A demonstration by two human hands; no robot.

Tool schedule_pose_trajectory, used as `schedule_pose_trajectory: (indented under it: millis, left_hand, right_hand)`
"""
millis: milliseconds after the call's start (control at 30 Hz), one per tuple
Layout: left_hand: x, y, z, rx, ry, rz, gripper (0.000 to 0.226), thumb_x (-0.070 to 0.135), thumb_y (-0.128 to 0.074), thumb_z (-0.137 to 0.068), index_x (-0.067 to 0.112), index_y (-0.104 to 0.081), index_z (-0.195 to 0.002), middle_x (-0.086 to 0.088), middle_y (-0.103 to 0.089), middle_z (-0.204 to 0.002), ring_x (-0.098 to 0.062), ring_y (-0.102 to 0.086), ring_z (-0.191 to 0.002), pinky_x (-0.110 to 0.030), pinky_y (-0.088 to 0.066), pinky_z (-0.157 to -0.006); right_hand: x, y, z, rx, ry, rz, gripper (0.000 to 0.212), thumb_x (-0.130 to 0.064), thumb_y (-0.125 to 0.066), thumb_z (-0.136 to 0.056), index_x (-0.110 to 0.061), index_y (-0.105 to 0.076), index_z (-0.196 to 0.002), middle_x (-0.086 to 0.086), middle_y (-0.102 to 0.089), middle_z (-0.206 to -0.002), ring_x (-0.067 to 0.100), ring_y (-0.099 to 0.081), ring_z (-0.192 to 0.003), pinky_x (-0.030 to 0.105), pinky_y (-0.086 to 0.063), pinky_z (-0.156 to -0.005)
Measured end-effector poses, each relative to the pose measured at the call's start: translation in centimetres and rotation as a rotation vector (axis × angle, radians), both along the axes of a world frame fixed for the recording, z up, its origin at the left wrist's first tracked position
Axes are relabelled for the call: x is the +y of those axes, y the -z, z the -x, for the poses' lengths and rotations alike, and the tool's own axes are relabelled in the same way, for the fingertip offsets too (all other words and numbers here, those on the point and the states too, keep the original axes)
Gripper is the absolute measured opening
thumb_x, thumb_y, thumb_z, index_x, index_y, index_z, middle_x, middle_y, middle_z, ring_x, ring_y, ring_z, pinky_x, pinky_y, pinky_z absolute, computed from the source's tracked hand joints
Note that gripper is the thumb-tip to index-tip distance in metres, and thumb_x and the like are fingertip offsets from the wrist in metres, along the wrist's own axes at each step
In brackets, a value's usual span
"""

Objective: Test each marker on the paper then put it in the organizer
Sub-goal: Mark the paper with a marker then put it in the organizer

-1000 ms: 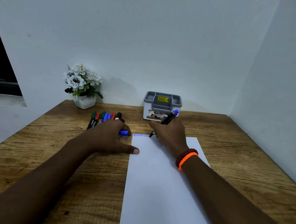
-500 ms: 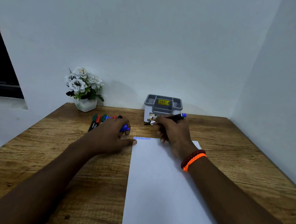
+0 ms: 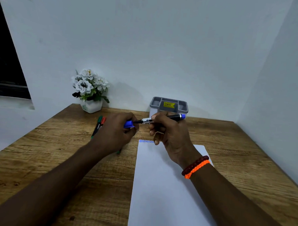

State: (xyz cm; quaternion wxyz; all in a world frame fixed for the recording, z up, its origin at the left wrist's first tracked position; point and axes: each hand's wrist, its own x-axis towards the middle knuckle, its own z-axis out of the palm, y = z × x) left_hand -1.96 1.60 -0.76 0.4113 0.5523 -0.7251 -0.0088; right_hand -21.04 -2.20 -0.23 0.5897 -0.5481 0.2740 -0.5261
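Seeing paper nearest on the surface, blue scribble at its far edge. Above it, right hand has its grip curled round the marker, tip pointing left. Left hand grip pinches the blue cap at that tip. Spare markers lie left; organizer behind, against the wall.

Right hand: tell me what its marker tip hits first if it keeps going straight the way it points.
The right hand aims the blue marker leftward, tip first, at the blue cap gripped in the left hand. It would likely meet that cap first; whether they already touch is unclear.
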Motion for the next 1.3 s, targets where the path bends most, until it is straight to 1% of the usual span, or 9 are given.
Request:
schedule_pose_trajectory:
  millis: [167, 267, 500, 633, 800, 1000, 1067, 1200, 1300]
  left_hand:
    - [0.3, -0.2, 0.3, -0.031, -0.003, 0.006, 0.024, 0.011, -0.075, -0.087, 0.03, -0.064, -0.08, 0.011, -0.063, -0.068, -0.005, -0.06, -0.067, -0.011, -0.037, -0.059]
    - [0.3, -0.2, 0.3, -0.049, -0.007, 0.0, 0.026, 0.007, -0.075, -0.086, 0.03, -0.065, -0.08, 0.015, -0.059, -0.065, -0.002, -0.058, -0.065, -0.009, -0.035, -0.057]
    - [0.4, -0.2, 0.4, -0.059, 0.004, -0.009, 0.028, -0.003, -0.069, -0.083, 0.024, -0.067, -0.079, 0.012, -0.061, -0.066, -0.005, -0.058, -0.065, -0.018, -0.035, -0.058]
    - [0.5, -0.1, 0.4, -0.051, 0.004, -0.007, 0.022, -0.003, -0.069, -0.083, 0.018, -0.071, -0.082, 0.007, -0.066, -0.071, -0.007, -0.06, -0.069, -0.021, -0.039, -0.06]
    - [0.8, -0.2, 1.4, -0.042, -0.009, 0.02, 0.015, -0.004, -0.066, -0.086, 0.008, -0.074, -0.089, -0.003, -0.071, -0.076, -0.016, -0.063, -0.072, -0.036, -0.051, -0.066]
    - [0.8, -0.2, 1.0, -0.101, 0.011, 0.022, 0.025, -0.002, -0.067, -0.087, 0.015, -0.075, -0.103, 0.007, -0.071, -0.083, -0.002, -0.06, -0.072, -0.013, -0.038, -0.062]
    - [0.5, -0.3, 0.3, -0.139, 0.032, 0.013, 0.025, 0.0, -0.067, -0.088, 0.016, -0.075, -0.106, 0.007, -0.072, -0.085, -0.004, -0.062, -0.073, -0.017, -0.042, -0.063]
    - [0.1, -0.4, -0.5, -0.183, 0.016, 0.011, 0.016, 0.002, -0.066, -0.087, 0.016, -0.074, -0.092, 0.002, -0.071, -0.076, -0.01, -0.062, -0.068, -0.033, -0.048, -0.062]
    - [0.2, -0.2, -0.8, -0.165, 0.005, 0.02, 0.03, 0.003, -0.072, -0.085, 0.018, -0.075, -0.11, 0.004, -0.075, -0.094, -0.007, -0.066, -0.081, -0.026, -0.052, -0.07]
  right_hand:
    - [0.2, 0.1, -0.2, 0.058, 0.003, 0.027, 0.017, -0.003, -0.068, -0.099, -0.005, -0.073, -0.083, 0.016, -0.071, -0.071, 0.026, -0.063, -0.057, 0.027, -0.045, -0.043]
    - [0.2, 0.3, -0.2, 0.073, 0.006, 0.055, 0.012, -0.003, -0.07, -0.099, -0.001, -0.073, -0.087, 0.017, -0.073, -0.072, 0.028, -0.064, -0.058, 0.029, -0.045, -0.044]
    - [0.2, 0.6, -0.3, 0.106, -0.056, 0.04, 0.021, -0.003, -0.076, -0.096, 0.015, -0.073, -0.104, 0.024, -0.077, -0.083, 0.027, -0.07, -0.063, 0.028, -0.049, -0.045]
    - [0.2, 0.8, -0.3, 0.09, -0.085, 0.025, 0.014, -0.005, -0.077, -0.095, 0.009, -0.078, -0.1, 0.024, -0.076, -0.084, 0.025, -0.067, -0.063, 0.028, -0.053, -0.048]
    - [0.3, 1.1, -0.3, 0.067, -0.098, -0.022, 0.016, -0.008, -0.078, -0.096, 0.007, -0.078, -0.101, 0.024, -0.075, -0.084, 0.025, -0.067, -0.064, 0.028, -0.057, -0.053]
    - [0.5, 0.8, -0.3, 0.094, -0.1, -0.065, 0.016, -0.015, -0.08, -0.094, 0.001, -0.08, -0.095, 0.018, -0.075, -0.077, 0.022, -0.067, -0.06, 0.029, -0.058, -0.053]
    - [0.4, 0.5, -0.2, 0.114, -0.111, -0.062, 0.019, -0.018, -0.08, -0.094, 0.001, -0.08, -0.096, 0.016, -0.073, -0.074, 0.023, -0.065, -0.059, 0.03, -0.059, -0.053]
    - [-0.4, -0.4, 1.1, 0.13, -0.14, -0.051, 0.029, -0.02, -0.072, -0.101, 0.009, -0.077, -0.105, 0.015, -0.07, -0.074, 0.023, -0.061, -0.056, 0.031, -0.054, -0.05]
    - [-0.9, -0.9, 2.7, 0.338, -0.224, 0.058, 0.019, -0.011, -0.077, -0.097, 0.006, -0.081, -0.103, 0.018, -0.076, -0.083, 0.022, -0.065, -0.06, 0.029, -0.054, -0.053]
